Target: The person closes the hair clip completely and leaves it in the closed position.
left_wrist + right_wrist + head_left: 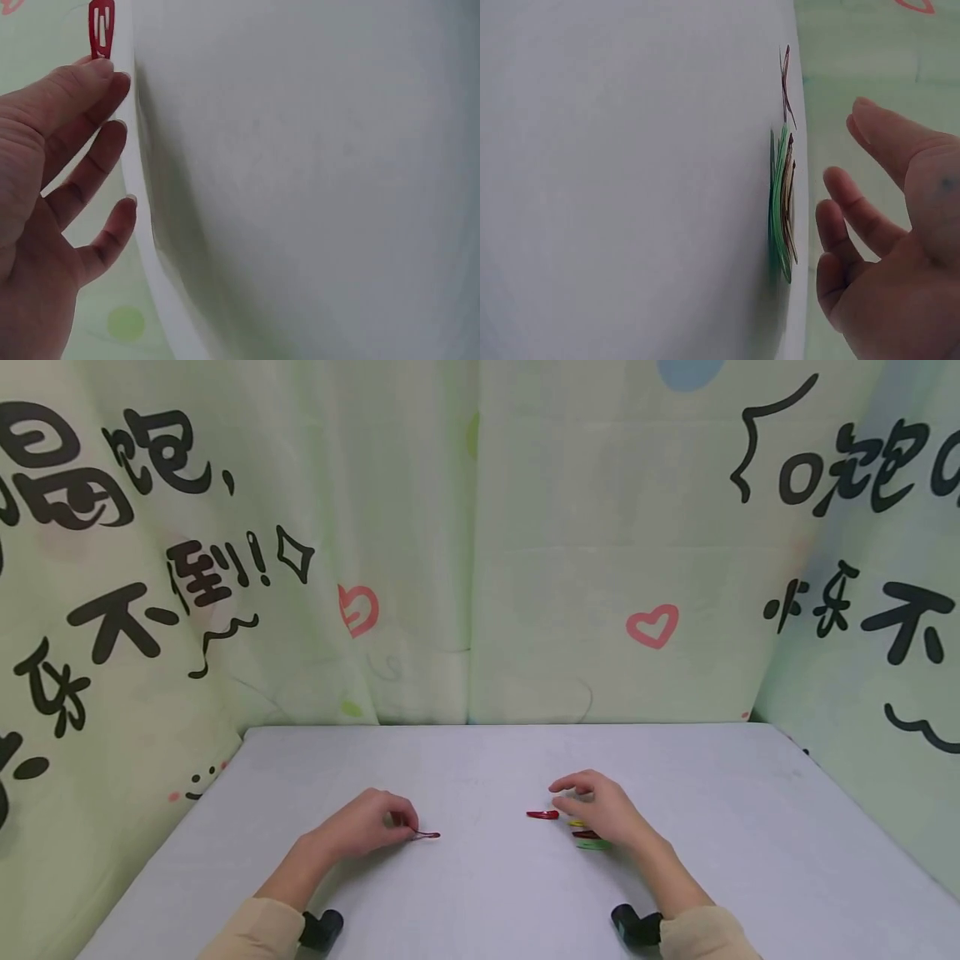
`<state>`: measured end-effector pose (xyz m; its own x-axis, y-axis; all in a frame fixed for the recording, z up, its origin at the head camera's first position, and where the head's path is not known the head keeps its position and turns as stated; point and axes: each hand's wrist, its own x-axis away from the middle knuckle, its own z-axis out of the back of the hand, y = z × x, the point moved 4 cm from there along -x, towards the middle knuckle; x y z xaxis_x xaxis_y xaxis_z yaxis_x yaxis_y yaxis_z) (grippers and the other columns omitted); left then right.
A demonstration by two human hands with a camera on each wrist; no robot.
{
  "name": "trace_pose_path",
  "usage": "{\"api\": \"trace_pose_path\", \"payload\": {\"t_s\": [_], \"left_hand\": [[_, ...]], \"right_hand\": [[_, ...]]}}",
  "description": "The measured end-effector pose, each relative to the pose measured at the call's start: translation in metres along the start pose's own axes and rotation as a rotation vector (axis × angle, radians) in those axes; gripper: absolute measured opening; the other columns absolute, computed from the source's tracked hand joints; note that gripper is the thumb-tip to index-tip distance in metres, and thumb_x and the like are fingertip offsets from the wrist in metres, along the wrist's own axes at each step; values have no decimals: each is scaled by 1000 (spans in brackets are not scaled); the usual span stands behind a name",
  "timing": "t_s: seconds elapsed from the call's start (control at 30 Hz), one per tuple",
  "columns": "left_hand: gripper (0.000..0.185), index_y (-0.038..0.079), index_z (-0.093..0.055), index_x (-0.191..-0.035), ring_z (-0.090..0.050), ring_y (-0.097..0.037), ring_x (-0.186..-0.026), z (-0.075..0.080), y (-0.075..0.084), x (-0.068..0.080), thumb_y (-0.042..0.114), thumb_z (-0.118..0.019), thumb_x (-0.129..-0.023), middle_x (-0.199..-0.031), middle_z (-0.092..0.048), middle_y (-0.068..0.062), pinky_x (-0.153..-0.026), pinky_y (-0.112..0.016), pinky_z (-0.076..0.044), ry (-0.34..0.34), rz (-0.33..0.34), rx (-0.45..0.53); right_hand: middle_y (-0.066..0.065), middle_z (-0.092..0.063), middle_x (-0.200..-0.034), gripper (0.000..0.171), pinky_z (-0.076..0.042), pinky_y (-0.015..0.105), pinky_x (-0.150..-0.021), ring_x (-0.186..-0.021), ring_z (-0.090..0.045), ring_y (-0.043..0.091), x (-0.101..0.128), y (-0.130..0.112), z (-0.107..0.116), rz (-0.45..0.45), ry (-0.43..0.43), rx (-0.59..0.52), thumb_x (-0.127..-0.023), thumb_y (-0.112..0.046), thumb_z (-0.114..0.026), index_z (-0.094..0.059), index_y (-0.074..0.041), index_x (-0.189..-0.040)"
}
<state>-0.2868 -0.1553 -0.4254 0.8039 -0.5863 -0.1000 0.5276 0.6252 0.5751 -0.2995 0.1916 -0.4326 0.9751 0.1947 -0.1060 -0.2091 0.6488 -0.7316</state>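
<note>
On grey table (480,893), your left hand (367,827) pinched one red hair clip (426,835) apart; your right hand (600,810) hovered loose-fingered, holding nothing, over the clip pile (588,839).

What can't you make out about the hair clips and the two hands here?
- Head view: the right hand covers part of the hair clip pile, so the count is unclear.
- Head view: the left hand hides its grip on the red hair clip.
- Right wrist view: the pile shows edge-on only.
</note>
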Motion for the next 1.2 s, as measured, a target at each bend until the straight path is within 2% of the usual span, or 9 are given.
{"api": "trace_pose_path", "payload": {"t_s": [0.17, 0.37, 0.63, 0.8, 1.0, 1.2], "left_hand": [[15, 20, -74, -88, -57, -8, -77, 3, 2, -2, 5, -74, -90, -80, -63, 15, -69, -27, -50, 17, 24, 5], [17, 20, -74, -91, -58, -8, -80, 9, 10, -4, 3, -72, -91, -82, -64, 14, -74, -29, -51, 74, -24, 17], [15, 18, -75, -93, -60, -7, -81, 11, 23, -5, 4, -71, -92, -85, -69, 7, -80, -41, -52, 147, -100, 94], [14, 18, -75, -95, -61, -7, -83, 9, 31, -6, 5, -72, -92, -87, -70, 5, -82, -44, -52, 176, -99, 136], [13, 17, -76, -95, -61, -7, -84, 6, 40, -9, 4, -72, -92, -88, -70, 9, -81, -46, -50, 220, -98, 165], [15, 17, -77, -96, -62, -8, -84, 2, 49, -11, 4, -71, -92, -87, -70, 8, -88, -51, -48, 254, -96, 221]], "right_hand": [[7, -61, -127, 20, -50, 43, -89, -118, -52, 31, 2, -4, 5, -8, 5, -28, -95, -20, -71, -75, -15, -114], [5, -62, -127, 22, -51, 43, -89, -118, -53, 31, 6, -10, 8, 7, 20, -32, -96, -22, -71, -74, -15, -116], [4, -63, -124, 26, -48, 51, -96, -116, -54, 29, 13, -22, 11, 89, 39, -58, -96, -25, -72, -73, -12, -118], [2, -65, -123, 26, -41, 59, -102, -116, -55, 31, 18, -31, 11, 133, 52, -92, -95, -23, -73, -73, -12, -118], [-5, -67, -117, 24, -44, 56, -100, -115, -57, 30, 24, -46, 8, 193, 55, -129, -92, -18, -76, -73, -16, -116], [-10, -68, -112, 23, -41, 57, -98, -104, -59, 17, 29, -61, 3, 279, 77, -130, -91, -18, -77, -74, -19, -114]]}}
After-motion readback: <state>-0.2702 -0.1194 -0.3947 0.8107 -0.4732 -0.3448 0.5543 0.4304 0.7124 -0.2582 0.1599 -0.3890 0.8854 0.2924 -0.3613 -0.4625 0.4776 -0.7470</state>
